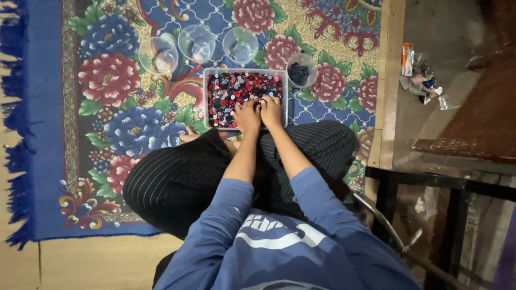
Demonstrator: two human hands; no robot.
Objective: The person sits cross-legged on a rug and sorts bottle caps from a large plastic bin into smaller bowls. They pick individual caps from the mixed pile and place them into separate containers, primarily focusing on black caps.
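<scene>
Both hands rest side by side in the near edge of a clear rectangular tray [207,96] heaped with small red, black and pale buttons [236,88]. The left hand [248,115] lies palm down with fingers curled into the pile; the right hand [271,110], touching it, does the same. Whether either has pinched a piece cannot be told, as the fingertips are buried among the buttons. Just beyond the right hand, beside the tray's far right corner, a small clear cup [301,72] holds a modest amount of dark pieces. Beyond the left hand, past the tray's far edge, three further clear cups [158,55] [196,43] [240,45] stand in a row and appear empty or nearly so. Judgement: sorting by colour is at an early stage; one colour has been started, the tray remains almost full, and three cups await contents. All stands on a floral rug [107,80]; the person sits cross-legged in dark striped trousers [177,177].
</scene>
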